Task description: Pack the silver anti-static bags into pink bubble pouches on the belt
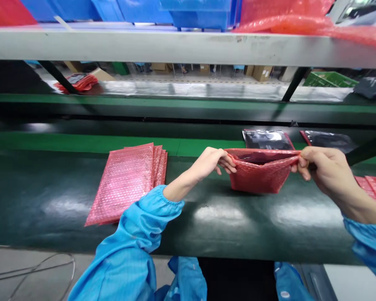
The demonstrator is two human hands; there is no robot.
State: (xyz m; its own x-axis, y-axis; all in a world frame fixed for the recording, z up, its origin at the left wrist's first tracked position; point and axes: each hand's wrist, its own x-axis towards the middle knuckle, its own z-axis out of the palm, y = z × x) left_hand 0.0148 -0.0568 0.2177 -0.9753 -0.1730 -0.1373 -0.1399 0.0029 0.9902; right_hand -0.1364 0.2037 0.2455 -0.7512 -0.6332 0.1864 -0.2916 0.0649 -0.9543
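Note:
A red bubble-wrap bag is held up over the green bench, its mouth stretched wide and facing up. Something dark shows inside the opening; what it is I cannot tell. My left hand pinches the left corner of the mouth, and my right hand grips the right corner. Left of my left hand lies a fanned stack of red bubble-wrap bags. Behind the held bag rests a flat item in dark, shiny wrapping, and a similar dark flat packet lies farther right.
More red bags lie at the right edge of the green bench. A pale shelf beam crosses above, carrying blue bins and red bubble wrap. Dark posts stand beneath it. A red pile sits beyond at left.

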